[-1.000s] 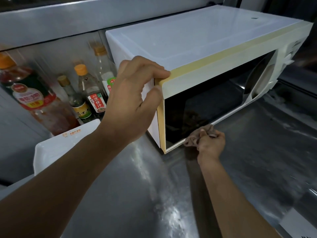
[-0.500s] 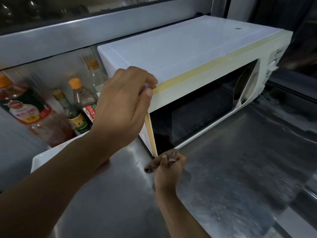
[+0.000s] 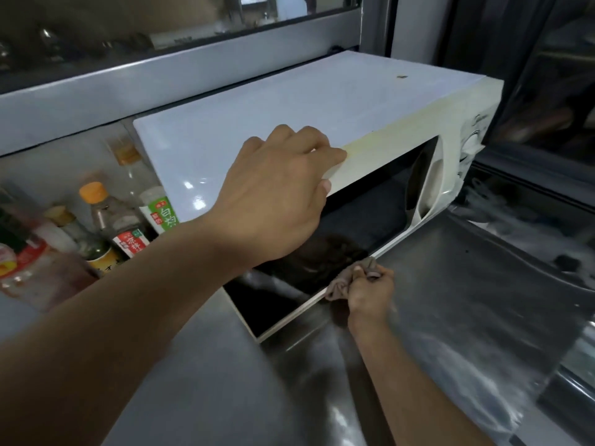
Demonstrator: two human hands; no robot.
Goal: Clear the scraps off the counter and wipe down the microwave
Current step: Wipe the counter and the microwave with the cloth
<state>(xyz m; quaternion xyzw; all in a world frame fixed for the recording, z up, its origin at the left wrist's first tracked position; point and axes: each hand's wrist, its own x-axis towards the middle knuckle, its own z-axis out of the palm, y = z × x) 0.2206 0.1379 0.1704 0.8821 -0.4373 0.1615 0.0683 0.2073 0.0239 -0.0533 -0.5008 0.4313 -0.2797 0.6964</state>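
While our left hand [image 3: 277, 201] gripped the microwave [image 3: 289, 130] top mid-frame, right hand [image 3: 370, 291] pinched the rag [image 3: 341, 284] vs door's lower edge, running lower-left to right.

- The left hand [image 3: 273, 194] reaches forward on an outstretched bare forearm, knuckles up, fingers bent over the front top edge of the microwave [image 3: 289, 117], thumb pressed against its front face.
- The right hand [image 3: 370, 291] sits lower and nearer the body, fingers curled in a fist round a bunched cloth [image 3: 341, 283], held against the microwave's bottom front edge.
- The right forearm runs in from the lower right.
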